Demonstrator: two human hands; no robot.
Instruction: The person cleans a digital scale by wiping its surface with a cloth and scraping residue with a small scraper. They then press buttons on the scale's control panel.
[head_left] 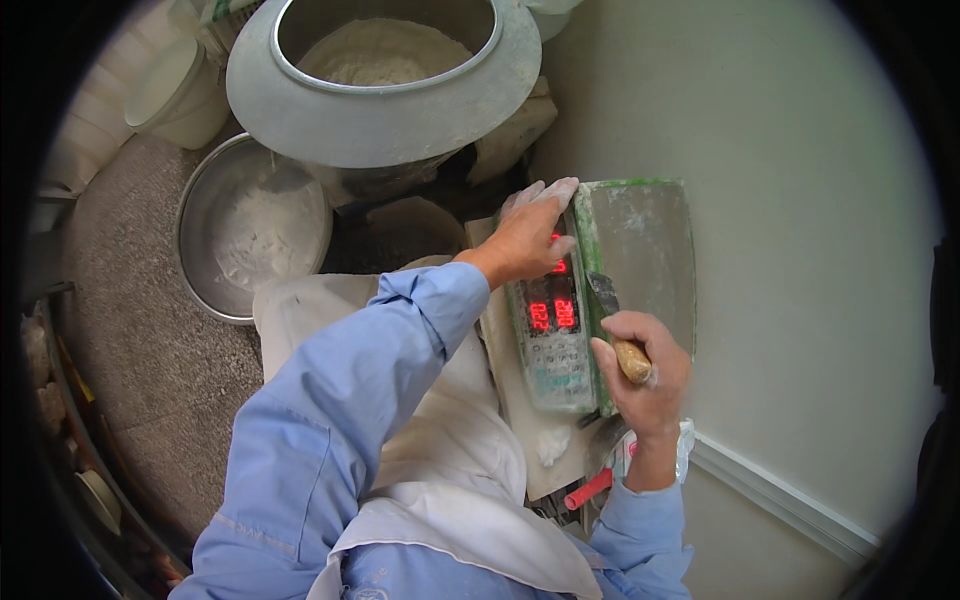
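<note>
A digital scale [560, 385] with glowing red digits stands in front of me, its keypad panel dusted with flour. Along its right side lies the flat grey weighing plate [640, 240], edged in green and smeared white. My left hand [528, 235] rests across the far end of the display, fingers stretched out and floury, covering some digits. In my right hand [650, 375] is a scraper [603, 293] with a wooden handle. Its dark metal blade reaches up to the seam between panel and plate. The fingers close around the handle.
A large metal vessel [390, 130] holding flour stands at the back. Left of it are a steel bowl [188, 240] with flour traces and a white bucket [165, 95]. A red tube-like thing [588, 490] lies near my right sleeve. A pale wall [800, 250] rises on the right.
</note>
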